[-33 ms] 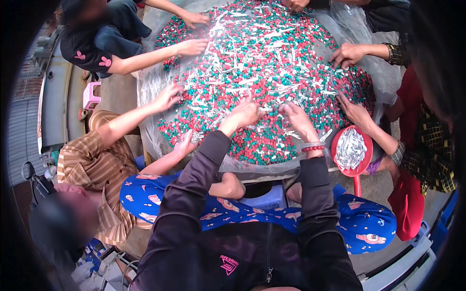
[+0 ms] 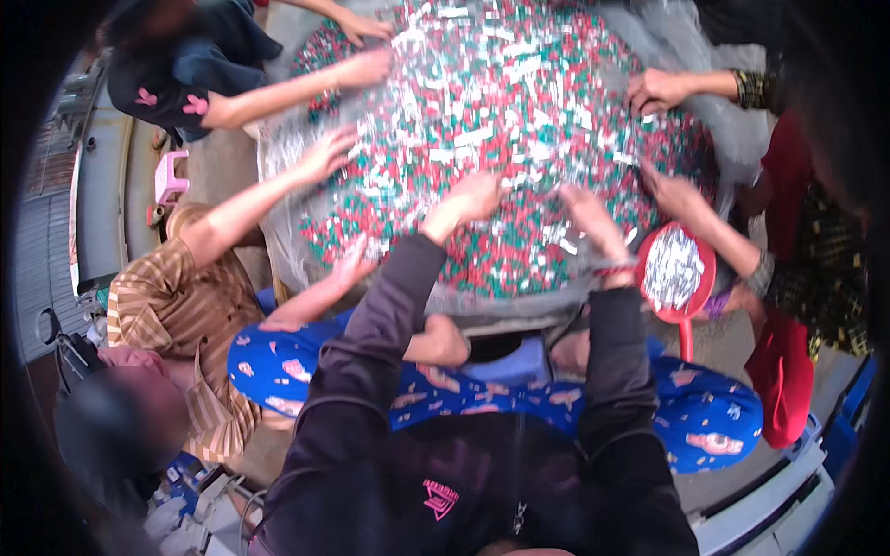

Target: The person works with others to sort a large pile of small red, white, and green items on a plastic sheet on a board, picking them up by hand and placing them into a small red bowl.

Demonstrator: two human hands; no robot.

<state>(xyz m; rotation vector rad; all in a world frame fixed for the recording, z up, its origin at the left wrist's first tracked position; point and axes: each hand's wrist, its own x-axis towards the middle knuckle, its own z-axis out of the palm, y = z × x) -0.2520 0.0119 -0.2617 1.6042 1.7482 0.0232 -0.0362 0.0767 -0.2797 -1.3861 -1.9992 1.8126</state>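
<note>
A wide heap of small red and green pieces [image 2: 505, 259], mixed with thin white strips [image 2: 473, 137], covers the table in front of me. My left hand [image 2: 471, 196] is over the near middle of the heap, its fingers curled together; anything between them is too blurred to make out. Just to its right my right hand [image 2: 591, 215] reaches into the pieces, with a red bracelet [image 2: 614, 271] at the wrist. Its fingers are smeared by motion.
Clear plastic sheeting [image 2: 295, 236] lines the table's edge. A red long-handled scoop [image 2: 706, 269] full of white strips [image 2: 672, 269] stands at the right rim. Co-workers' hands [image 2: 329, 156] [image 2: 681, 199] [image 2: 656, 91] work around the heap. A pink stool [image 2: 171, 178] stands at the left.
My right hand has shifted to the right, and my left hand slightly upward and to the right. The co-workers' hands at the left have moved a little. The picture is more blurred.
</note>
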